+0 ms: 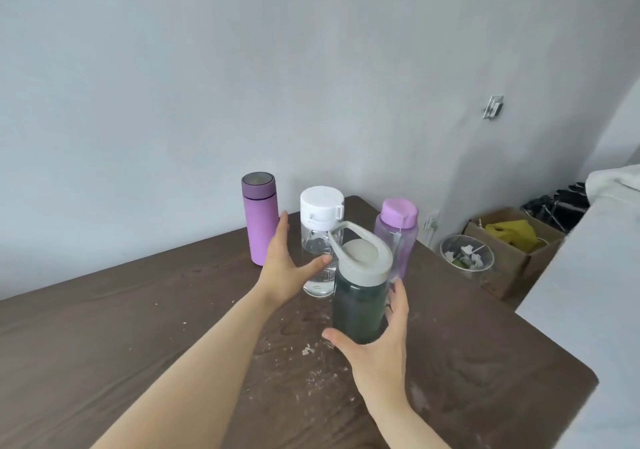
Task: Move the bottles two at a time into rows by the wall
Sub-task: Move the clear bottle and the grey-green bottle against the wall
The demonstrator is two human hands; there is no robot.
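I had my left hand (284, 268) spread open around the clear bottle (318, 251) with the white cap, thumb touching its side. My right hand (377, 341) cupped the dark green bottle (360, 306), fingers loose, not clamped. Both stood mid-surface (138, 344). The purple flask (260, 220) stood near the wall (242, 68); the lilac bottle (398, 237) behind the green one.

Left of the left grip (282, 268) the table (121, 327) lies bare, save the purple flask (260, 220) just beyond its fingertips. Between the grips the clear bottle (318, 241) and dark green bottle (362, 296) crowd together; the lilac bottle (398, 234) blocks beyond the right grip (377, 348).
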